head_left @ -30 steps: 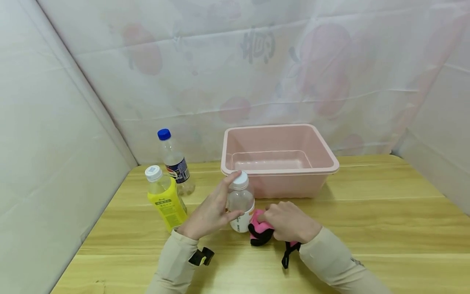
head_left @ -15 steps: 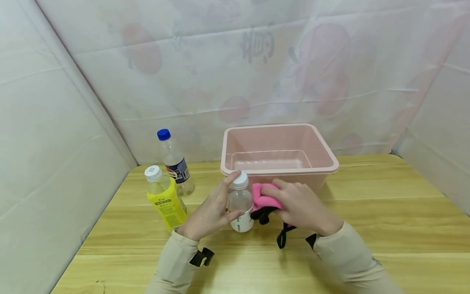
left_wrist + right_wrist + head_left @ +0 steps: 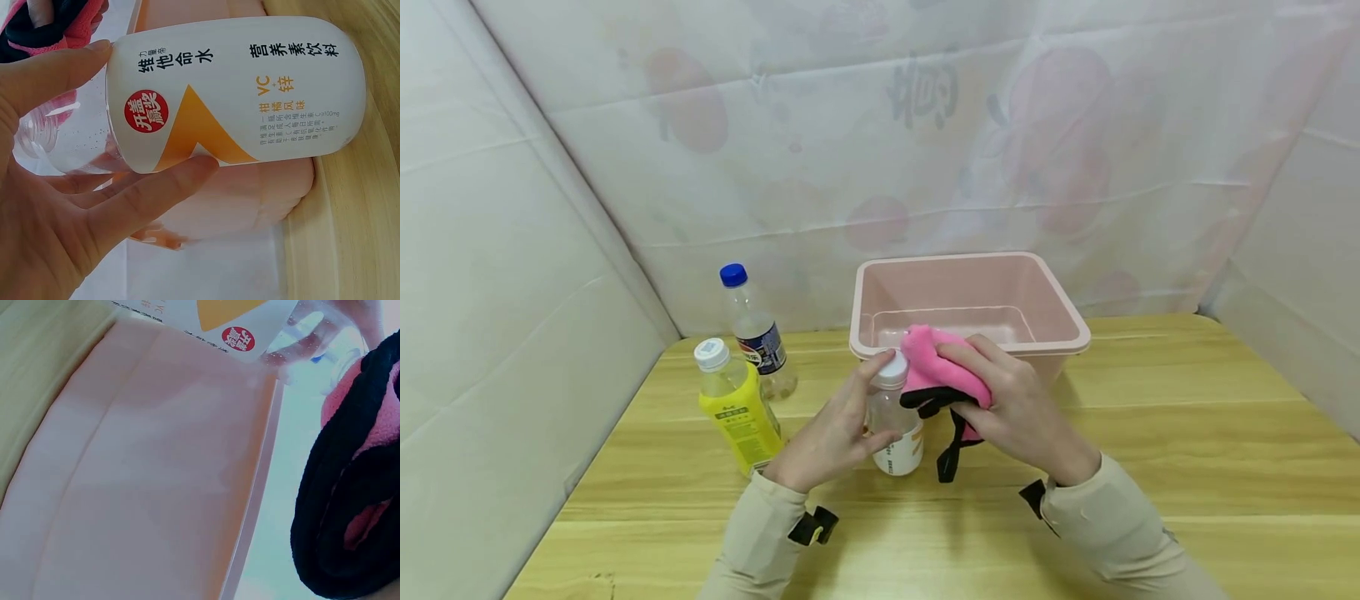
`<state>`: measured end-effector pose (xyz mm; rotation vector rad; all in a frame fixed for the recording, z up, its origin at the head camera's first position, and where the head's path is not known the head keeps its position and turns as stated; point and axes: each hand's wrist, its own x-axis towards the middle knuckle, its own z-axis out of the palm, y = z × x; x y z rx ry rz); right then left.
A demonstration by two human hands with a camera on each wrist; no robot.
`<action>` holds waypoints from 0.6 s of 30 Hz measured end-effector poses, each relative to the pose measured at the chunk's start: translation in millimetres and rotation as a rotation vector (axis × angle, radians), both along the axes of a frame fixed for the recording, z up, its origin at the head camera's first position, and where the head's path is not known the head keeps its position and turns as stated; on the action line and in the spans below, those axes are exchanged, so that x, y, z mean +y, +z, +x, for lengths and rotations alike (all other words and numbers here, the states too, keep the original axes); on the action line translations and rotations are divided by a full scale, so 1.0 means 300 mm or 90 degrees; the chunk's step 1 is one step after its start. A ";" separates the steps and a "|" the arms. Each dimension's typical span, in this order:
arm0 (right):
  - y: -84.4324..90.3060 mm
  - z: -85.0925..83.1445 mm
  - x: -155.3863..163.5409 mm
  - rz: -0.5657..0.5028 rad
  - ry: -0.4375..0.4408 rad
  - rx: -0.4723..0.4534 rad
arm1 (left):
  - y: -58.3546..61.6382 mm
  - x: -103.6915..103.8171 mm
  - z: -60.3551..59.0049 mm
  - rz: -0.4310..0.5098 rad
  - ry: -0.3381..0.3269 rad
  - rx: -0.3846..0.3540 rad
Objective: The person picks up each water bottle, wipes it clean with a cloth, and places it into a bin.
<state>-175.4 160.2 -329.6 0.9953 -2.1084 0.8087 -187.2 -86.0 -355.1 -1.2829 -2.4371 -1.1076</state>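
The head view looks forward and down from the near edge of the tabletop [image 3: 1150, 433], taking in both forearms, the pink bin [image 3: 970, 292] at the far middle and the white sheeting behind. The left wrist view sits very near the left hand [image 3: 56, 206], facing the white-labelled bottle [image 3: 237, 87] with the bin's wall behind it. The right wrist view is equally near, looking along the bin's wall past the pink-and-black cloth [image 3: 350, 506]. All three share bottle, cloth and bin.

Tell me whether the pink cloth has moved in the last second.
Yes. The pink cloth, gripped by the right hand, has risen from the table beside the bottle's base to its white cap, nearer the pink tub.
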 end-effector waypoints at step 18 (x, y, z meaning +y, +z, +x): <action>0.009 0.018 0.036 0.199 0.001 -0.122 | -0.003 0.004 0.000 -0.001 0.011 0.021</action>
